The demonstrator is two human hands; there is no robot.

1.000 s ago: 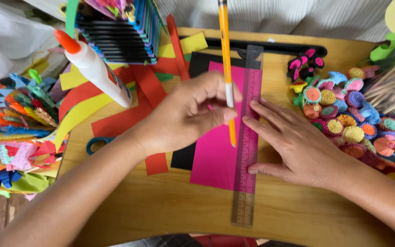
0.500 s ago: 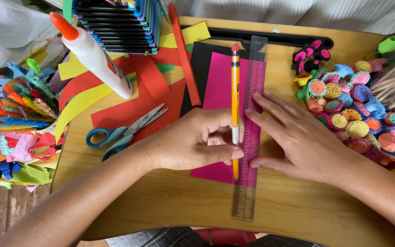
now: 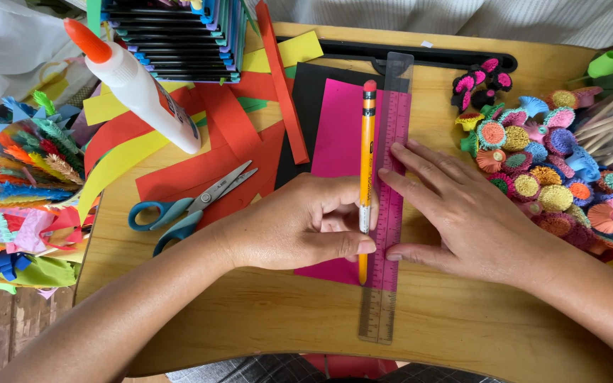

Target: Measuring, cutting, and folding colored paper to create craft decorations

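Gripping a yellow pencil between thumb and fingers, the left hand rests closed on a pink paper sheet, with the pencil's point down by its thumb and the pink eraser end reaching away from the person. Just to that hand's right, touching the pencil's side, lies a clear ruler along the pink sheet's edge. The right hand lies flat and spread wide on the ruler, fingertips and thumb pressing it onto the wooden worktop; it holds nothing. Beyond the left hand's wrist side lie blue-handled scissors on red paper strips, and farther off leans a white glue bottle with an orange cap. Past the right hand's knuckles sits a heap of coloured paper flowers.
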